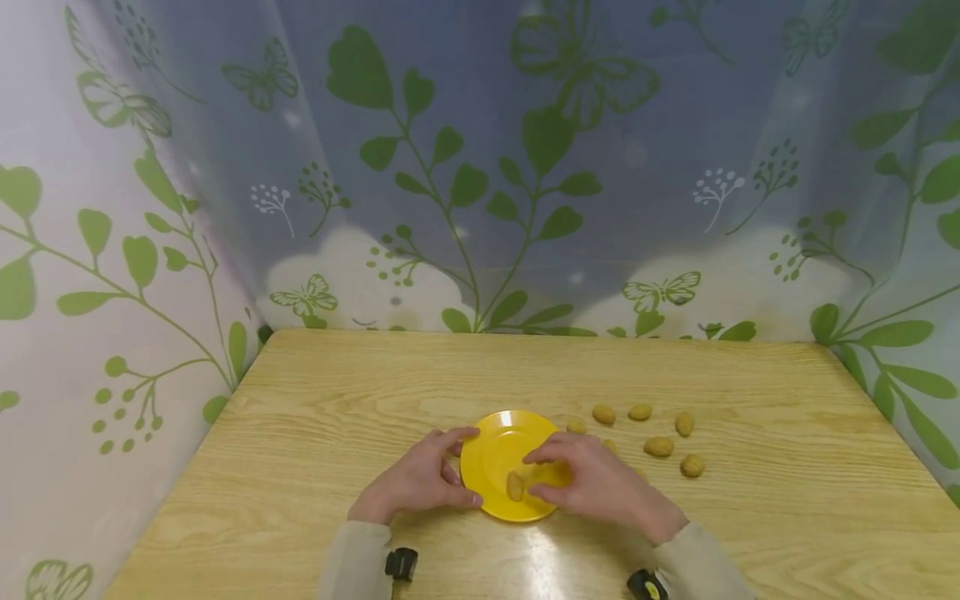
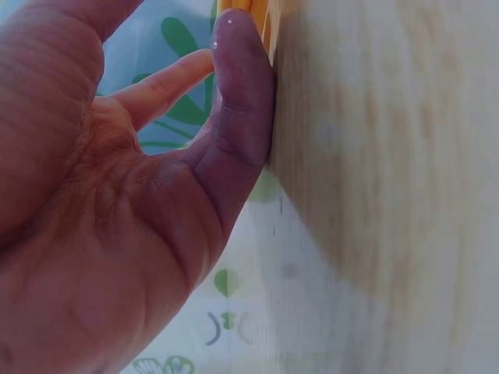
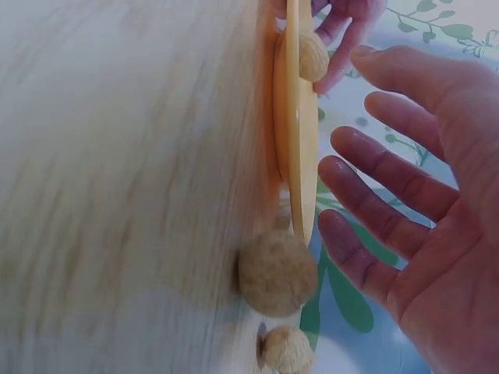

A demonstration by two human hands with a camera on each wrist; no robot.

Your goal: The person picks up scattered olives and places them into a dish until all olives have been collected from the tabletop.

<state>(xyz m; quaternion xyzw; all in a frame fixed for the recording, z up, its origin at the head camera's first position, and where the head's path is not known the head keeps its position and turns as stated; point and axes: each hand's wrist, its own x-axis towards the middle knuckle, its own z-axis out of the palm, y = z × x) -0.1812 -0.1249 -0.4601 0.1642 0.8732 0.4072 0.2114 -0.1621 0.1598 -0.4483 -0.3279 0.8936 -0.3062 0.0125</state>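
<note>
A yellow plate [image 1: 495, 454] lies on the wooden table. One brown, wrinkled walnut [image 1: 514, 486] rests in it, near its lower middle. My left hand [image 1: 416, 477] holds the plate's left side, index finger at the far rim and thumb at the near rim. Over the right part of the plate is my right hand [image 1: 592, 479], its fingers parted and nothing between them. The right wrist view shows those fingers apart from the walnut [image 3: 313, 58] on the plate. Just outside the plate's edge sits another walnut [image 3: 278, 273] on the table.
Several more walnuts [image 1: 659, 447] lie scattered on the table [image 1: 315, 400] right of the plate, some partly hidden behind my right hand. A curtain [image 1: 465, 275] with green leaves and butterflies hangs behind the table and along its sides.
</note>
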